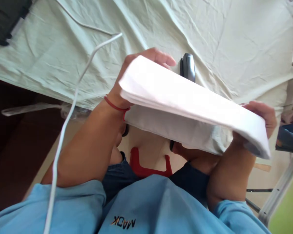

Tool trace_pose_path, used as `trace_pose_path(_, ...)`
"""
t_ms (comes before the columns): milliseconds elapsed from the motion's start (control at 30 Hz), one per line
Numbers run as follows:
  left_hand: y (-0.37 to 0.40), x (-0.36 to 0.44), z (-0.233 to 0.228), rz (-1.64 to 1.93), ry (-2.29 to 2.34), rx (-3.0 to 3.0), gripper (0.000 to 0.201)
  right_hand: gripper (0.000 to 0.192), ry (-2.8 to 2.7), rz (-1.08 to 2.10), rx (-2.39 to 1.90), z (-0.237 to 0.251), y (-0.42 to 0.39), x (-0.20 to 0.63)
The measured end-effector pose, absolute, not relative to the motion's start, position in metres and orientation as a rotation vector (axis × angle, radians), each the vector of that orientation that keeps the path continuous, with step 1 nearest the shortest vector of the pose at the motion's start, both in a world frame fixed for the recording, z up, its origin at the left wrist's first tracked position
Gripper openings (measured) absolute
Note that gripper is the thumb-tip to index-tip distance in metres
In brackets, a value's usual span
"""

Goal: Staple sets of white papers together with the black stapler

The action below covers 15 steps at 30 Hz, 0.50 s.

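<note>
A curved stack of white paper sheets [185,91] is held up in front of me between my two hands, tilted down toward the right. My left hand [148,58] holds its left end, with the fingers reaching along the far side and the thumb hidden by the sheets. At the right end, my right hand [265,115] is wrapped around the edge, where the paper bends over. Just beyond the sheets, a black stapler [189,66] lies on the cloth, its near end covered by the paper.
A pale cloth [234,39] covers the table. A white cable [76,87] runs across the left side, close before my left arm. A dark object [7,19] lies at the far left. Below is a red stool [148,170], and a green-faced board [288,198] stands at lower right.
</note>
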State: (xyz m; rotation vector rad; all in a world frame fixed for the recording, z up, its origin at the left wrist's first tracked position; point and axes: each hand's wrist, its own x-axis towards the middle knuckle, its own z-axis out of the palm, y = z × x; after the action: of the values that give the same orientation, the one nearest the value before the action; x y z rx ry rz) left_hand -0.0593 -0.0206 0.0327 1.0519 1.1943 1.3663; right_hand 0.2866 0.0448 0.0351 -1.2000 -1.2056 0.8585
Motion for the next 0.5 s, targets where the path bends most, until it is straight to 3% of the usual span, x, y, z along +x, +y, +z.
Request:
trace_pose_path(100, -0.019, -0.062, 0.032, 1.307, 1.257, 1.148, 0.031, 0.032, -1.193, 1.021, -1.237, 0.04, 0.045, 0.282)
trace_pose_path(300, -0.021, -0.059, 0.031, 1.222, 1.18, 1.23, 0.015, 0.022, -1.421, 0.888, -1.23, 0.037, 0.051, 0.296)
trace_pose_path(500, -0.021, -0.056, 0.036, 1.131, 1.197, 1.043, 0.012, 0.025, -1.48, 1.059, -1.269, 0.035, 0.047, 0.294)
